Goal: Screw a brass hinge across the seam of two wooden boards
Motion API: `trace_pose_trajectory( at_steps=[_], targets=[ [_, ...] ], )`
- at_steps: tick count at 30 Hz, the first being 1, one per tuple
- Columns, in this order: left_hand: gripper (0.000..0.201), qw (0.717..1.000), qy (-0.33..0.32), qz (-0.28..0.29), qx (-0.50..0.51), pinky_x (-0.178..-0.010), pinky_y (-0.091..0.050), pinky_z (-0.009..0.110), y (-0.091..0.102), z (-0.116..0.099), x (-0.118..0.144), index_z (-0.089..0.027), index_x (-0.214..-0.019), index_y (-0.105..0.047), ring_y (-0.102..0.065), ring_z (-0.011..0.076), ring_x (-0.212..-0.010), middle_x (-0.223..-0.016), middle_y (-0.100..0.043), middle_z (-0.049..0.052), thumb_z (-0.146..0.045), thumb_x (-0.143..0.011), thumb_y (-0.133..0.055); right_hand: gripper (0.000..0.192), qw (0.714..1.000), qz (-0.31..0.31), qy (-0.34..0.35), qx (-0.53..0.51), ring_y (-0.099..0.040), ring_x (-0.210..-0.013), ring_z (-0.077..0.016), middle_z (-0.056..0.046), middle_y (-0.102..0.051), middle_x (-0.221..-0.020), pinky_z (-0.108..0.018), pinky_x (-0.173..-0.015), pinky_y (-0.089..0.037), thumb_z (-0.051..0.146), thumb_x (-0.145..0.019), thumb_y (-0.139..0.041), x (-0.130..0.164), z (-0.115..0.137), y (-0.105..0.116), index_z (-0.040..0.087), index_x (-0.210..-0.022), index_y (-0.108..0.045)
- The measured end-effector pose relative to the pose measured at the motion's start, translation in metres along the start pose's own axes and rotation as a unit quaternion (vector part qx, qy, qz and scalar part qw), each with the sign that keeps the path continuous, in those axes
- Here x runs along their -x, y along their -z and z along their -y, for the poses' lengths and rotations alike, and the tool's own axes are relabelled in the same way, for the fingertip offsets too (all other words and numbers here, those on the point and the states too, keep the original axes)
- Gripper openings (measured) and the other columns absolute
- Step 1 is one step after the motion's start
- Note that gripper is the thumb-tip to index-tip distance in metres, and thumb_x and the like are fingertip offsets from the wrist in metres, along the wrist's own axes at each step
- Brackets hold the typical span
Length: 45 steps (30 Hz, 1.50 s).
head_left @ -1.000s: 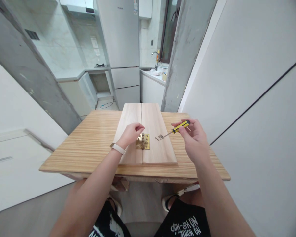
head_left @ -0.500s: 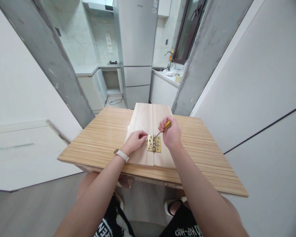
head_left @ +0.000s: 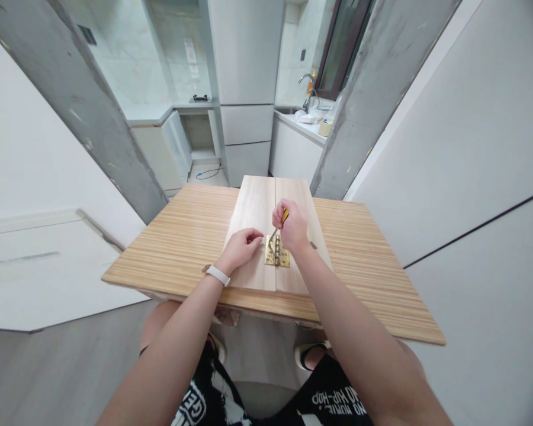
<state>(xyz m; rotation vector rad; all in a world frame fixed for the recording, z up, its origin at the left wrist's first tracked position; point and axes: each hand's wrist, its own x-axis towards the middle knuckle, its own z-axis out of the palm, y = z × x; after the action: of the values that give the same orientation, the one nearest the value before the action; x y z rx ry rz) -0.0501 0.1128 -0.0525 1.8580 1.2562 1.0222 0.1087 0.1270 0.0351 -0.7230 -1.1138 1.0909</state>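
Observation:
A brass butt hinge [head_left: 276, 258] lies flat across the seam between two pale boards, the left board [head_left: 254, 204] and the right board [head_left: 295, 189]. My right hand [head_left: 293, 223] is wrapped round the yellow and black handle of a screwdriver [head_left: 285, 215]. Its shaft slants down to the upper part of the hinge's left leaf, where small screws show. On the left board rests my left hand [head_left: 243, 247], its thumb and fingertips pressed together beside the hinge's left edge. Whatever those fingertips hold, if anything, is too small to make out.
The boards lie on a striped wooden table [head_left: 195, 236]. A small dark piece [head_left: 313, 245] sits on the right board by my right wrist. Beyond the table stand a fridge [head_left: 249, 59] and a sink counter with a faucet [head_left: 308, 89]. White panels flank both sides.
My right hand has moved left with the screwdriver, whose tip has gone from near the hinge's knuckle to its left leaf. The camera view has tilted down slightly. My left hand stays beside the hinge.

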Motion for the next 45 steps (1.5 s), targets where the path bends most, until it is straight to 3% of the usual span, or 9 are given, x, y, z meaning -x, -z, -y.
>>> trace_pose_trajectory(
  at_steps=[7,13,22,29,34,37,41,45],
  targets=[
    [0.020,1.000,-0.001,-0.003,-0.008,-0.087,-0.056,0.033,0.000,0.001,-0.001,-0.018,-0.102,-0.078,-0.072,0.0208,-0.091,-0.101,-0.080,0.007,-0.028,-0.096,-0.061,0.034,0.998,0.016,-0.008,0.061,-0.035,-0.047,-0.0114,0.003,-0.040,-0.049,-0.028,-0.048,-0.024,0.032,-0.084,-0.049,0.004,0.003,-0.003,0.024,-0.052,-0.039],
    [0.020,1.000,0.001,0.000,-0.008,-0.086,-0.055,0.033,0.000,0.000,-0.001,-0.018,-0.101,-0.078,-0.072,0.0209,-0.092,-0.100,-0.080,0.006,-0.026,-0.096,-0.060,0.035,0.999,0.014,0.005,0.042,-0.035,-0.047,-0.0113,0.003,-0.039,-0.050,-0.028,-0.048,-0.023,0.032,-0.085,-0.050,0.002,0.008,-0.003,0.024,-0.052,-0.040],
    [0.020,1.000,0.001,-0.003,-0.017,-0.087,-0.055,0.034,0.000,-0.002,0.000,-0.019,-0.100,-0.077,-0.072,0.0216,-0.092,-0.101,-0.080,0.006,-0.028,-0.096,-0.060,0.036,0.999,0.006,-0.033,0.000,-0.032,-0.044,-0.0106,0.004,-0.038,-0.048,-0.028,-0.045,-0.022,0.034,-0.085,-0.051,-0.005,-0.003,0.003,0.024,-0.052,-0.039],
    [0.020,1.000,0.000,-0.001,-0.017,-0.088,-0.056,0.034,-0.001,-0.002,0.000,-0.019,-0.102,-0.077,-0.073,0.0216,-0.094,-0.103,-0.080,0.007,-0.029,-0.097,-0.060,0.032,0.995,0.040,-0.058,0.065,-0.053,-0.061,-0.0126,0.000,-0.059,-0.063,-0.027,-0.059,-0.042,0.040,-0.088,-0.063,-0.015,0.010,-0.005,0.021,-0.062,-0.059],
    [0.021,1.000,-0.010,0.002,-0.020,-0.088,-0.056,0.033,-0.002,0.000,0.000,-0.019,-0.099,-0.077,-0.072,0.0215,-0.093,-0.102,-0.079,0.007,-0.030,-0.097,-0.060,0.036,0.995,-0.046,-0.056,0.065,-0.042,-0.052,-0.0123,0.002,-0.047,-0.052,-0.029,-0.051,-0.032,0.028,-0.087,-0.054,-0.014,0.005,-0.018,0.023,-0.052,-0.047],
    [0.021,1.000,-0.013,0.002,-0.015,-0.088,-0.056,0.033,-0.002,0.000,0.000,-0.019,-0.100,-0.077,-0.072,0.0215,-0.093,-0.102,-0.079,0.007,-0.031,-0.097,-0.060,0.045,0.993,-0.079,-0.067,0.058,-0.035,-0.047,-0.0122,0.004,-0.038,-0.048,-0.031,-0.048,-0.029,0.037,-0.092,-0.053,-0.017,-0.002,-0.026,0.026,-0.052,-0.036],
    [0.021,1.000,-0.011,0.004,-0.011,-0.087,-0.056,0.034,-0.002,-0.003,0.000,-0.019,-0.102,-0.077,-0.072,0.0218,-0.093,-0.102,-0.080,0.007,-0.030,-0.097,-0.060,0.051,0.990,-0.093,-0.072,0.084,-0.035,-0.046,-0.0122,0.005,-0.035,-0.047,-0.030,-0.046,-0.029,0.053,-0.093,-0.057,-0.021,-0.008,-0.030,0.027,-0.056,-0.033],
    [0.020,1.000,-0.010,0.013,-0.004,-0.085,-0.055,0.033,-0.002,-0.007,0.000,-0.018,-0.100,-0.077,-0.072,0.0213,-0.091,-0.100,-0.080,0.007,-0.030,-0.096,-0.060,0.048,0.991,-0.078,-0.073,0.078,-0.034,-0.044,-0.0116,0.005,-0.035,-0.046,-0.029,-0.044,-0.027,0.046,-0.091,-0.058,-0.021,-0.006,-0.028,0.027,-0.055,-0.033]
  ],
)
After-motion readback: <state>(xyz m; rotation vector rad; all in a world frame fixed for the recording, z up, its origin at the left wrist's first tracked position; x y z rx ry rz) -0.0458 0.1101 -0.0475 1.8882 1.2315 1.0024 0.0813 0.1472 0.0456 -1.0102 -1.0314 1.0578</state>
